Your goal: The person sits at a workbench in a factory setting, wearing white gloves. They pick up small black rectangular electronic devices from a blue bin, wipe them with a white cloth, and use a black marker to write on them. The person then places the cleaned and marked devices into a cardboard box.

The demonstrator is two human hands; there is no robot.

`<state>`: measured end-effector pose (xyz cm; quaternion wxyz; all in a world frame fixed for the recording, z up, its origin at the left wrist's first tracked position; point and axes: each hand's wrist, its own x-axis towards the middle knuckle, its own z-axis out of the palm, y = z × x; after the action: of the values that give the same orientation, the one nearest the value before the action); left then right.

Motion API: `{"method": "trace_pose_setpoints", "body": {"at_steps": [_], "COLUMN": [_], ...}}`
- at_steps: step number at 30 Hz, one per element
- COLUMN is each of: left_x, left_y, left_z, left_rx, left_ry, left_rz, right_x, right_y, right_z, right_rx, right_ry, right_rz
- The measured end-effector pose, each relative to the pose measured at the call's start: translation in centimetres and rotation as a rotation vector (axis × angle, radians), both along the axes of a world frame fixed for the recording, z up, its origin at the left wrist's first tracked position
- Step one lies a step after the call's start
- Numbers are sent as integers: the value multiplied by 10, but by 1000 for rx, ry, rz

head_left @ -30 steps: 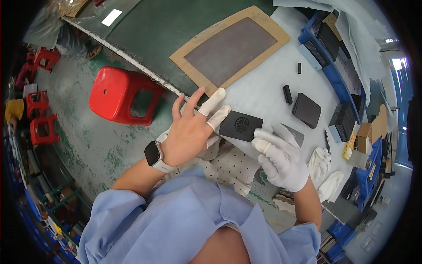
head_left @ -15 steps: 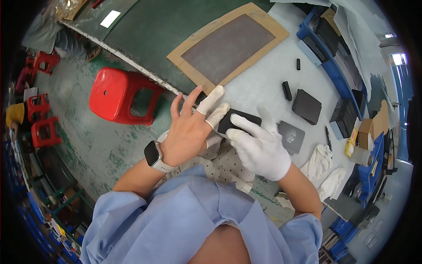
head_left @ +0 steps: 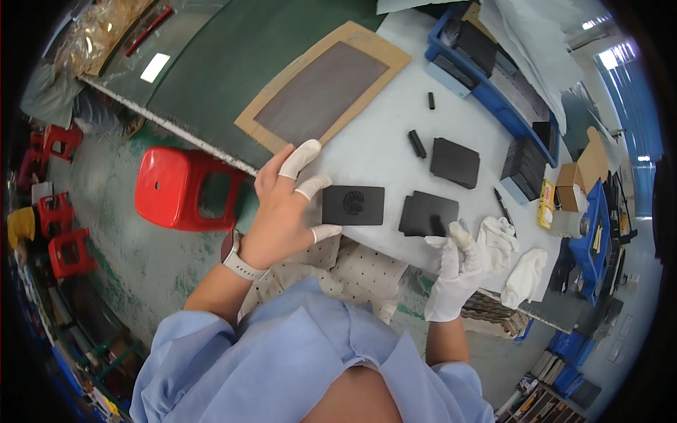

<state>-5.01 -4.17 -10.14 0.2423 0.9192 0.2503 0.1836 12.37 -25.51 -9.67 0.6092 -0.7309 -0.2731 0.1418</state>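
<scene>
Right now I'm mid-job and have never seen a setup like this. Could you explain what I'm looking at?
There's no machine: a person is working bare-armed. You're looking down through a wide fisheye camera worn on their head, so straight edges bend near the rim.

The left hand wears pale covers on three digits, at the left edge of a black card with a round emblem. I can't tell whether it's gripping or only steadying it. The white-gloved right hand is by the nearer card pile, holding nothing visible.

On the pale tabletop are also a farther card pile, a pen and a blue tray.
</scene>
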Motion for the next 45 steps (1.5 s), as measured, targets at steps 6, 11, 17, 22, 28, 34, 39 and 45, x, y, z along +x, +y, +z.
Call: {"method": "trace_pose_setpoints", "body": {"at_steps": [6,11,17,22,28,34,39,45], "left_x": [42,124,185,179,178,179,180,181], "left_y": [11,14,27,30,31,33,33,33], "left_z": [26,39,27,4,9,9,8,6], "left_rx": [27,51,46,22,57,72,75,70], "left_ry": [-307,-419,-528,-443,-473,-470,-482,-467], "left_rz": [-125,-316,-378,-394,-434,-434,-435,-429], "right_x": [14,79,164,139,153,157,153,143], "right_y": [40,79,86,78,82,80,76,81], "right_z": [30,44,31,38,23,17,22,21], "right_rx": [128,143,318,191,207,183,193,169], "right_ry": [210,-50,-23,181,169,105,189,109], "right_rz": [-31,75,-420,-299,-361,-353,-266,37]}}
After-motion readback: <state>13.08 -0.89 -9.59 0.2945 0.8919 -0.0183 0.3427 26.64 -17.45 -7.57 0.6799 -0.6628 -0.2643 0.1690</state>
